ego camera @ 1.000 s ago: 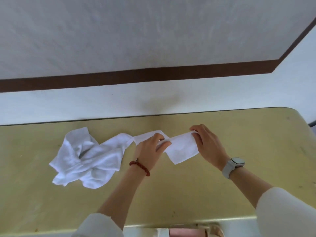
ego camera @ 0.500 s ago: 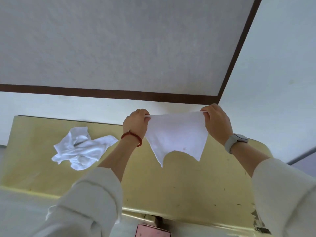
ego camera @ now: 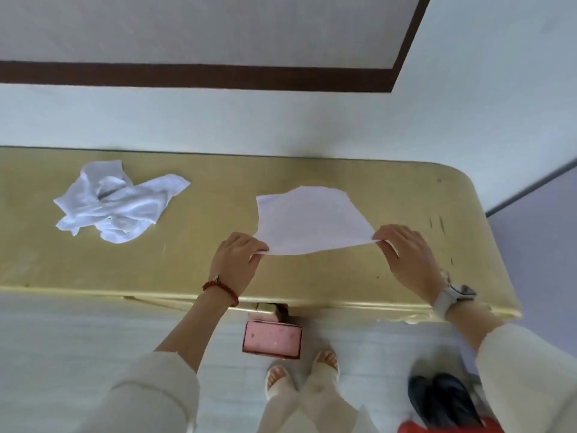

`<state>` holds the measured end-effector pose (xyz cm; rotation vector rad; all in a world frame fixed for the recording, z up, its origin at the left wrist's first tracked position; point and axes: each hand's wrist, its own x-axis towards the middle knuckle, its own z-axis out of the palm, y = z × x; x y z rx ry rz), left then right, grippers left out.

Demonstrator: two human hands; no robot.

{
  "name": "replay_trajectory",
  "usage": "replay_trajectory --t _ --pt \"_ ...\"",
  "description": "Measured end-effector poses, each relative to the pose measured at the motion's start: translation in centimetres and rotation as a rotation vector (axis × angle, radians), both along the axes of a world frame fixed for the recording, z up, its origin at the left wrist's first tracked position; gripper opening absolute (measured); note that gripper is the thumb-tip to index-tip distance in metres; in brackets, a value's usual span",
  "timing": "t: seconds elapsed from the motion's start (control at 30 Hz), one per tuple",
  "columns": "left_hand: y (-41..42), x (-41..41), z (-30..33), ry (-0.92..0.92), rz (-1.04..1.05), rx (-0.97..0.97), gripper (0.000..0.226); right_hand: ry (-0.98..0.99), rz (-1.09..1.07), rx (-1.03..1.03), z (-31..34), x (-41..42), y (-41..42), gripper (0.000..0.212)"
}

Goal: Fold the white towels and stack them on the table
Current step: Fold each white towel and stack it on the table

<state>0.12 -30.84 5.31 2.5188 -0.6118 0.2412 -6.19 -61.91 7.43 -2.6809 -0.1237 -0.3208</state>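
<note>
Left hand [ego camera: 237,260] and right hand [ego camera: 406,254] each pinching a near corner of flat white cloth towel [ego camera: 309,223] over yellow-gold table [ego camera: 218,220], crumpled white towel pile [ego camera: 115,204] well left, pink box [ego camera: 272,339] on floor, contents hidden

The tabletop [ego camera: 312,282] is a dull yellow-gold with a few dark scuffs near its right edge. Both towels are plain white: the spread towel [ego camera: 309,223] and the crumpled towel [ego camera: 115,204] near the left. A red bead bracelet [ego camera: 220,289] (left wrist), a pale grey watch [ego camera: 452,296], a speckled pink box [ego camera: 272,339].
</note>
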Motion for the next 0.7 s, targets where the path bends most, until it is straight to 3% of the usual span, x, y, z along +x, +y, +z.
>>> replay_trajectory --t 0.17,0.3,0.6,0.7 --pt "0.7 -4.1 -5.2 0.469 -0.018 0.159 0.014 0.344 -0.084 0.035 -7.2 -6.6 1.1 0.022" --pt "0.6 -4.4 -5.3 0.632 0.107 0.029 0.016 0.46 -0.226 0.14 -8.4 -7.1 2.1 0.019" --pt "-1.1 2.4 -3.5 0.801 0.397 -0.535 0.014 0.284 -0.401 0.449 -5.2 0.7 2.3 0.018" --pt "-2.0 5.0 -4.1 0.831 0.455 -0.577 0.01 0.258 -0.428 0.49 -5.6 4.3 1.8 0.018"
